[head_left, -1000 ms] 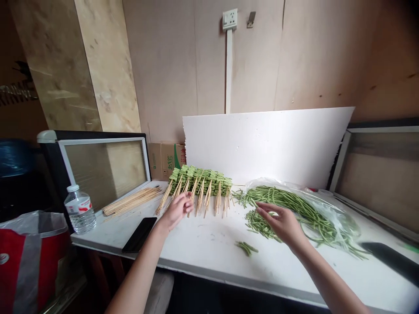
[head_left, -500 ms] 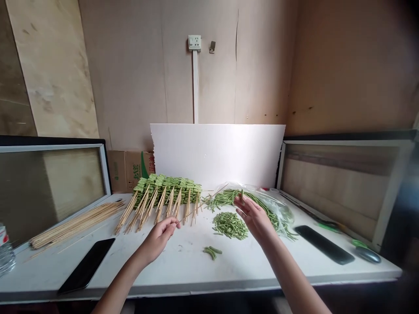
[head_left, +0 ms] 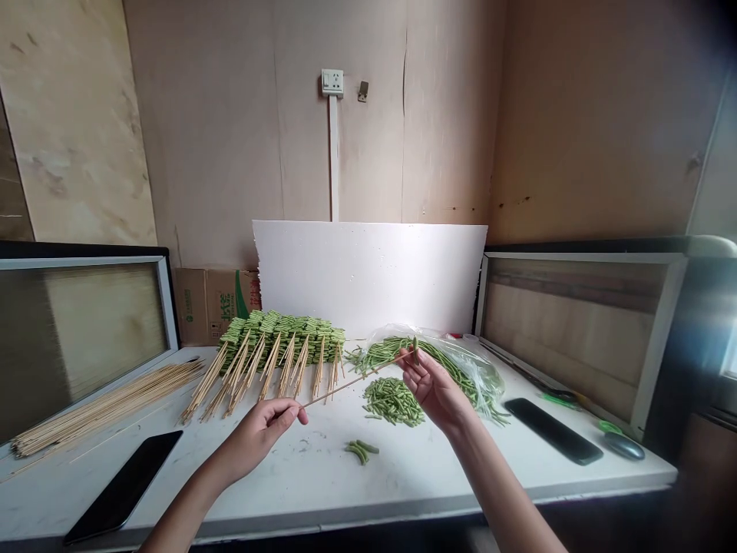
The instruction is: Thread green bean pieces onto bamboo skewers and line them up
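My left hand (head_left: 269, 430) is closed around the near end of a thin bamboo skewer (head_left: 351, 382), which slants up to the right. The skewer's far end meets the fingertips of my right hand (head_left: 433, 384). Between those fingertips my right hand pinches a short piece of green bean (head_left: 415, 347), held upright. Below the hands, a heap of cut green bean pieces (head_left: 394, 401) lies on the white table, with a few longer pieces (head_left: 361, 450) nearer me. Loaded bean skewers (head_left: 282, 334) are stacked at the back left, their bare sticks pointing toward me.
Loose bamboo skewers (head_left: 109, 399) lie at the left beside a black phone (head_left: 127, 484). Long whole beans in a clear plastic bag (head_left: 472, 365) rest behind my right hand. Another dark phone (head_left: 553, 432) and a computer mouse (head_left: 624, 445) are at the right. A white board (head_left: 371, 276) stands behind.
The view has shifted a little to the right. The skewer now shows clearly between my hands, its far end at the bean piece in my right fingers.
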The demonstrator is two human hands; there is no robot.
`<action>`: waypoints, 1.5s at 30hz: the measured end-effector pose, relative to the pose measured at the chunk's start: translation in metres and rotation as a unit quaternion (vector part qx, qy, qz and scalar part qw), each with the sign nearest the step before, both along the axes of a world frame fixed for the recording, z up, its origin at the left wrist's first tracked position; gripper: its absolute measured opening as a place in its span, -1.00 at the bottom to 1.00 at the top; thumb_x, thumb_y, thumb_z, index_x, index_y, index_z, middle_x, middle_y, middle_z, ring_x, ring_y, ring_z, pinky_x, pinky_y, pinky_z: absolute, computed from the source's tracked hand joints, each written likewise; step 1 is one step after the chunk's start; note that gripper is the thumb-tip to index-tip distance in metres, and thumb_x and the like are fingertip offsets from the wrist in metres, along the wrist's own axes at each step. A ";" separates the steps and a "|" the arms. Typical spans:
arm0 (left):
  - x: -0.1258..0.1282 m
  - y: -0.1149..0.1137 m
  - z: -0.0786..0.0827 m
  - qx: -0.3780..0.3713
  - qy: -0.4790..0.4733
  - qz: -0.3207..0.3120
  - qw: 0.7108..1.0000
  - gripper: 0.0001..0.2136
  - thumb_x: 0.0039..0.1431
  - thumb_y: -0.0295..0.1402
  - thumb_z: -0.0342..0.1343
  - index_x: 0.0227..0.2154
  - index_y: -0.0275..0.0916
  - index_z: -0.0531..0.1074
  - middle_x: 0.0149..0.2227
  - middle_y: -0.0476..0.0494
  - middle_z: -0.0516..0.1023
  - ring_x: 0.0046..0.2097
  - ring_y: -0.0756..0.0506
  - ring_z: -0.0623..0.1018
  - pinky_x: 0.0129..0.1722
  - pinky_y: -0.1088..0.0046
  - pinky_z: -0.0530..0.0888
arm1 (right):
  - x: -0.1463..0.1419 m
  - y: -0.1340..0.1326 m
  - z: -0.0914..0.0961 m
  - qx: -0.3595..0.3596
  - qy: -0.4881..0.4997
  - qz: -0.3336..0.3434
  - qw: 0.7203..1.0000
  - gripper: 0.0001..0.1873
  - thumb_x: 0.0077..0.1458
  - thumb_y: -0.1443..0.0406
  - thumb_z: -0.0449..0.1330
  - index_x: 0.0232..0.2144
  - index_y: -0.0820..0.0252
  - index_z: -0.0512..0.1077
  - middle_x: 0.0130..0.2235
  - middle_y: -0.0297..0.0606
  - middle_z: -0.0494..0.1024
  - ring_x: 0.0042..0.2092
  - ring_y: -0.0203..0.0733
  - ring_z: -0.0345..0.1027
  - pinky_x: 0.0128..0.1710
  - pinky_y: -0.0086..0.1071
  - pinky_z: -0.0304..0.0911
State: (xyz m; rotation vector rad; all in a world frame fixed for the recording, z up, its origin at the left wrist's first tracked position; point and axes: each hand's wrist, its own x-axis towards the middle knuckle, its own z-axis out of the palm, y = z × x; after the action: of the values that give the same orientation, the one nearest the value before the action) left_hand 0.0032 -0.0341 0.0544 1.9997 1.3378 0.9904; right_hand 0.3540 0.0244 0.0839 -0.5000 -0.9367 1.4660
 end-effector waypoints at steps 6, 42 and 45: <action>-0.001 0.000 0.003 -0.008 0.013 -0.011 1.000 -0.46 0.33 0.15 -0.08 -0.28 -0.22 0.57 -0.44 -0.05 0.34 -0.34 -0.10 0.31 -0.36 0.45 0.28 | 0.001 0.000 -0.002 0.009 0.018 0.015 1.000 -0.68 -0.02 0.19 0.54 -0.19 0.07 0.65 -0.05 -0.27 0.71 -0.02 -0.16 0.60 -0.15 -0.45 0.53; -0.020 0.001 0.004 -0.039 0.019 -0.047 0.998 -0.52 0.36 0.09 -0.01 -0.21 -0.23 0.59 -0.44 0.02 0.19 -0.39 -0.04 0.14 -0.38 0.45 0.11 | 0.020 -0.003 0.004 0.066 -0.192 0.004 0.979 -0.65 -0.06 0.10 0.53 -0.23 0.15 0.70 -0.13 -0.08 0.73 0.03 0.04 0.59 0.09 -0.17 0.44; -0.021 0.003 0.003 -0.043 0.025 -0.052 0.997 -0.51 0.36 0.10 -0.02 -0.22 -0.24 0.58 -0.45 0.02 0.19 -0.40 -0.04 0.12 -0.39 0.45 0.08 | 0.017 -0.004 0.004 0.065 -0.180 0.009 0.981 -0.63 -0.09 0.11 0.55 -0.23 0.15 0.70 -0.11 -0.08 0.73 0.04 0.04 0.58 0.16 -0.13 0.41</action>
State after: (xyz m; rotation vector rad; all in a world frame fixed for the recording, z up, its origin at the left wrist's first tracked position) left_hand -0.0178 -0.0312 0.0572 2.0189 1.2654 0.8281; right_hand 0.3709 0.0205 0.0876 -0.6751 -1.3171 1.3429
